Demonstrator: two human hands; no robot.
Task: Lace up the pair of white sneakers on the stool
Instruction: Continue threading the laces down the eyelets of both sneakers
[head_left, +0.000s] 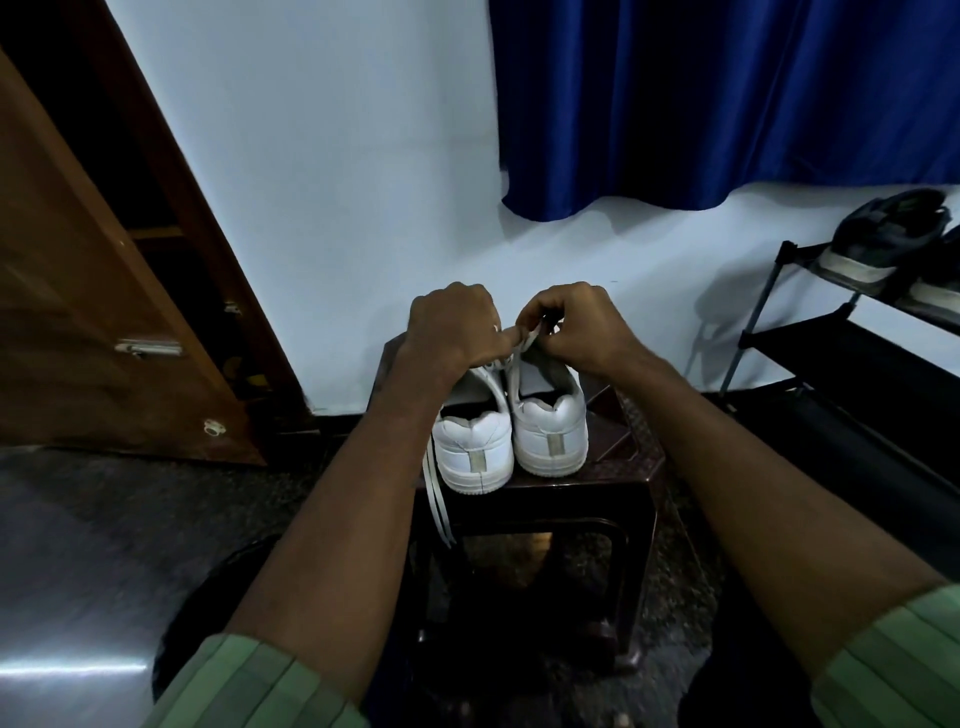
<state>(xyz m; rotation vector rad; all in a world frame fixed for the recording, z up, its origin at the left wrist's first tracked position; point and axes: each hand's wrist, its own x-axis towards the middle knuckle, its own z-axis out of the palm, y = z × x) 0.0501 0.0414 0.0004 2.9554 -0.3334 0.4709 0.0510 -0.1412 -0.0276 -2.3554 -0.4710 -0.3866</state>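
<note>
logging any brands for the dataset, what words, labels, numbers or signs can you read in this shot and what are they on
None can be read.
White sneakers: each heel carries a plain grey tab, with no lettering that shows.
Dark shoe on the black rack: no legible mark, too blurred to tell.
Stool, wooden door, blue curtain: no text shows.

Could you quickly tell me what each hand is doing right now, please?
Left hand: fingers curled, pinching the white lace above the sneakers.
Right hand: fingers curled, pinching the same lace.
</note>
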